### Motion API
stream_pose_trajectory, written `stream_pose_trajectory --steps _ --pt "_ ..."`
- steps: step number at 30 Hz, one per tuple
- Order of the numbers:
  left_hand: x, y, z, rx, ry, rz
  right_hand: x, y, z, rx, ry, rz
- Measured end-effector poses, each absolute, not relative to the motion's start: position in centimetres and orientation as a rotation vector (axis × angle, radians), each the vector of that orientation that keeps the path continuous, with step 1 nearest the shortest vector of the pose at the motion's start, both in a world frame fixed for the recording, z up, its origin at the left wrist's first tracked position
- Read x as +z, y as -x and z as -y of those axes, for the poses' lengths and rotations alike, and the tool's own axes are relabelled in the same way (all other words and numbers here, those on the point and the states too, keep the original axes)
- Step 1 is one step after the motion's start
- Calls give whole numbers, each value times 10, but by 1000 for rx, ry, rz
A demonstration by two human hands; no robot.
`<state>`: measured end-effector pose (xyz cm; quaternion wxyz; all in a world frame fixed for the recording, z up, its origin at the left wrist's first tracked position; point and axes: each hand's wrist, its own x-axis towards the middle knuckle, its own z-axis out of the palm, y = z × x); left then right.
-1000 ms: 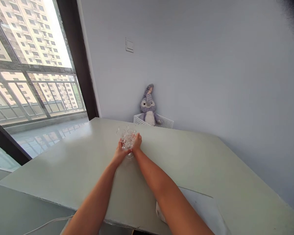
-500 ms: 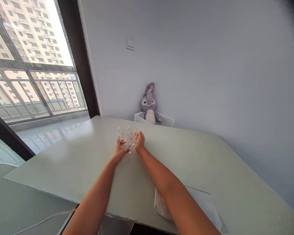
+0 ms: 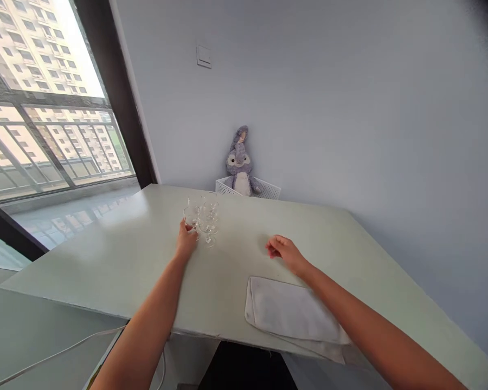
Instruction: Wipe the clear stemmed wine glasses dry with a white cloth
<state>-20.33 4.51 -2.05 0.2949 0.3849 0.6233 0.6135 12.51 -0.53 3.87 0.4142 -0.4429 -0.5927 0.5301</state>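
Observation:
Several clear stemmed glasses (image 3: pixel 208 223) stand close together upright on the pale table. My left hand (image 3: pixel 186 238) is at the near left of the group, its fingers curled around the lower part of the nearest left glass (image 3: pixel 191 215). My right hand (image 3: pixel 282 250) hovers over the table to the right of the glasses, apart from them, with its fingers curled in and nothing visible in them. Between my right forearm and the table's front edge lies a folded whitish cloth (image 3: pixel 290 309).
A purple plush toy (image 3: pixel 241 170) sits in a white perforated basket (image 3: pixel 270 189) against the wall at the table's (image 3: pixel 223 281) far edge. To the left is a large window with a dark frame (image 3: pixel 117 92). A white cable (image 3: pixel 65 349) runs at the lower left.
My right hand has let go of the glasses and moved right and toward me. The left hand stays at the glasses. The view has shifted slightly, and more of the cloth shows.

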Motion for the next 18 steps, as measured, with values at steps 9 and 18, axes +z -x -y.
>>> stream_pose_trajectory --steps 9,18 --pt "-14 209 -34 1826 -848 -2052 33 -152 108 1035 916 2694" --pt "-12 205 -33 1981 -851 -2080 -16 -89 -42 613 948 2592"
